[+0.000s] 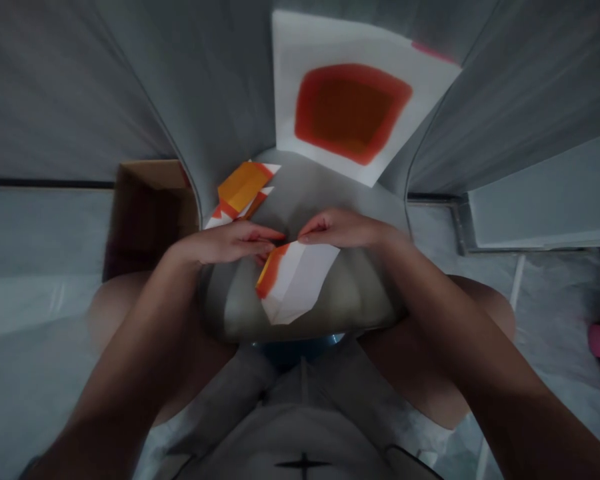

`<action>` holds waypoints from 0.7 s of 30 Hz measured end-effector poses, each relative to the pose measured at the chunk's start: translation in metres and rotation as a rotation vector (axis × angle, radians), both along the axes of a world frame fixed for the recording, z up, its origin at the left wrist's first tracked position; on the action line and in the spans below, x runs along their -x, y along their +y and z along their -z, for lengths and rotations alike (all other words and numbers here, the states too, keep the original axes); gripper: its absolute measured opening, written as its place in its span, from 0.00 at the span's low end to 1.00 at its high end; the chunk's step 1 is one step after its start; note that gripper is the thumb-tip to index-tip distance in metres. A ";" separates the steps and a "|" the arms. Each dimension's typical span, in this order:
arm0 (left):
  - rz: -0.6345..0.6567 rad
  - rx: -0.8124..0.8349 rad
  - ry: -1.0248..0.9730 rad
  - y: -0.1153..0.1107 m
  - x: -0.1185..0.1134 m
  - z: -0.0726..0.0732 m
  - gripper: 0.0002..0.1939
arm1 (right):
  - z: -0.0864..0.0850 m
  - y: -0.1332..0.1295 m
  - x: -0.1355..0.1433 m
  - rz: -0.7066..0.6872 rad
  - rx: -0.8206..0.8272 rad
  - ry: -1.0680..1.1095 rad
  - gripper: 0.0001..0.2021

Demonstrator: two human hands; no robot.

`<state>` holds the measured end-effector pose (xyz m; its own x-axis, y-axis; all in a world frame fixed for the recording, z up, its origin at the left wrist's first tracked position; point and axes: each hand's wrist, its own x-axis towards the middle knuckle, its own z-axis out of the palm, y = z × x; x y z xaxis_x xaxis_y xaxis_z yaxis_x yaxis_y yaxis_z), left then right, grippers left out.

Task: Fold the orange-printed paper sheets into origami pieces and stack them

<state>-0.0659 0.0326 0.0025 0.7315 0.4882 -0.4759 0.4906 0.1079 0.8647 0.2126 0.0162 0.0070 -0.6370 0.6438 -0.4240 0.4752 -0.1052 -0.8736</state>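
Head view: left hand (227, 241) touched upper left corner of folded paper (303, 287), index finger stretched past it; could not tell whether fingers gripped. Right hand (343, 228) had fingers clamped on paper's top edge. Paper, white with orange-red left end, was tilted over grey chair seat (365, 303). Orange-and-white folded pieces (245, 187) lay just beyond left hand. White sheet (286, 87) with red-brown patch was farther off. Open cardboard box (153, 175) stood left of chair.

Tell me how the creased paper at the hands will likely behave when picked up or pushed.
The paper looks thin at its edges, so it should be light and probably bend easily. Being creased, it may hold its shape somewhat. Flat-sided rather than round, it would likely slide, not roll.
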 end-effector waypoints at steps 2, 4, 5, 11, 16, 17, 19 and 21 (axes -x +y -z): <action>-0.040 -0.060 0.009 -0.002 -0.005 0.000 0.24 | 0.001 0.000 0.000 -0.003 0.000 0.007 0.16; -0.066 -0.156 0.017 -0.005 -0.012 0.003 0.23 | 0.001 0.000 -0.001 0.001 -0.008 0.009 0.16; -0.063 -0.201 0.024 -0.006 -0.015 0.005 0.23 | 0.002 0.000 -0.001 0.005 -0.015 0.009 0.16; 0.004 -0.243 0.065 -0.008 -0.018 0.011 0.20 | 0.005 0.001 -0.006 -0.001 -0.002 0.045 0.16; 0.060 -0.102 0.004 -0.008 -0.014 0.006 0.18 | 0.005 0.003 -0.010 -0.055 0.022 0.113 0.17; 0.067 -0.054 -0.013 -0.008 -0.013 0.006 0.18 | 0.004 0.003 -0.010 -0.056 0.031 0.116 0.17; 0.079 0.044 -0.042 -0.008 -0.014 0.006 0.18 | 0.003 0.003 -0.012 -0.055 0.051 0.118 0.16; 0.048 0.076 -0.044 -0.009 -0.016 0.008 0.18 | 0.003 0.002 -0.013 -0.049 0.064 0.130 0.15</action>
